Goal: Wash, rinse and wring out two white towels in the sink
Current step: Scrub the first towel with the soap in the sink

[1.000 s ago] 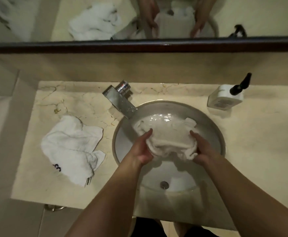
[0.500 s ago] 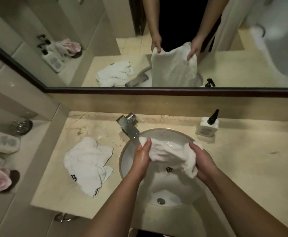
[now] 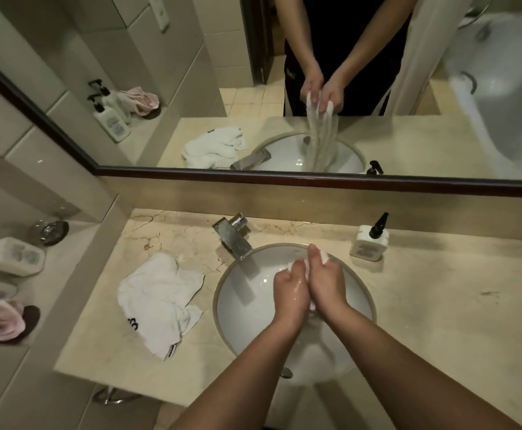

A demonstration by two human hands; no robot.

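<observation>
I have both hands pressed side by side over the sink [image 3: 222, 301], the left hand [image 3: 290, 288] and the right hand [image 3: 326, 279] each curled tight around one white towel [image 3: 324, 258], which is bunched between them so only small bits of it show past my fingers. The second white towel [image 3: 157, 301] lies crumpled on the desk [image 3: 439, 305], just beside the sink's left rim and toward the desk's left edge. The faucet [image 3: 233, 238] stands at the sink's back rim, and a soap bottle [image 3: 369, 242] sits near the desk's back edge.
</observation>
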